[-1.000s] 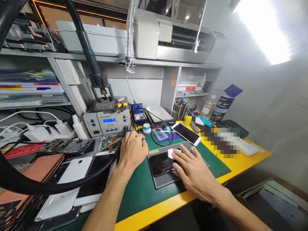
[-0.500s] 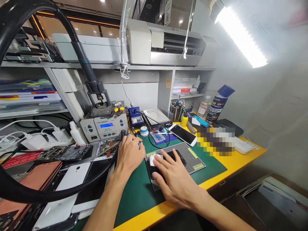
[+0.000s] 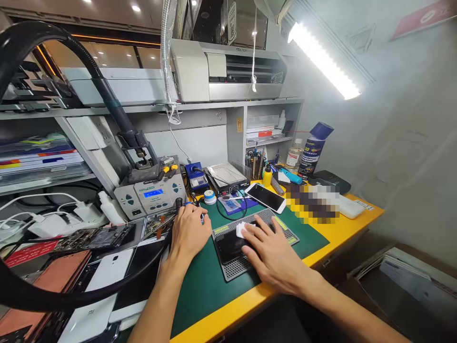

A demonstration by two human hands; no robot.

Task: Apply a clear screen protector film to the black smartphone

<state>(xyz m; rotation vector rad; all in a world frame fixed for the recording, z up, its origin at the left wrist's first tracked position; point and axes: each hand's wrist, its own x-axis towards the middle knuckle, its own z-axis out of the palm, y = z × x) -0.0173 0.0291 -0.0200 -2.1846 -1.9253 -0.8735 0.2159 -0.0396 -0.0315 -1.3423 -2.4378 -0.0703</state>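
A folded white wipe (image 3: 240,229) lies beneath the fingertips of my right hand (image 3: 273,250), pressed against the glossy black screen of a phone (image 3: 228,247). The phone lies flat on a grey perforated pad (image 3: 235,272), its right part covered by my hand. To the left of the pad, my left hand (image 3: 191,231) is closed, with curled fingers, over the green mat (image 3: 200,295). A bit of blue shows by its fingers, but what it holds is hidden. A white-framed phone (image 3: 267,197) rests behind the pad.
At the left are opened phones and a white phone back (image 3: 103,281). A black hose (image 3: 135,278) loops past my left forearm. The hot-air station (image 3: 152,193), a blue-lidded jar (image 3: 209,196), a yellow bottle (image 3: 267,177) and a spray can (image 3: 312,155) stand at the back.
My right hand has slid right across the phone with the wipe, uncovering more of the screen's left part. My left hand stays closed beside the pad. The head view has shifted a little.
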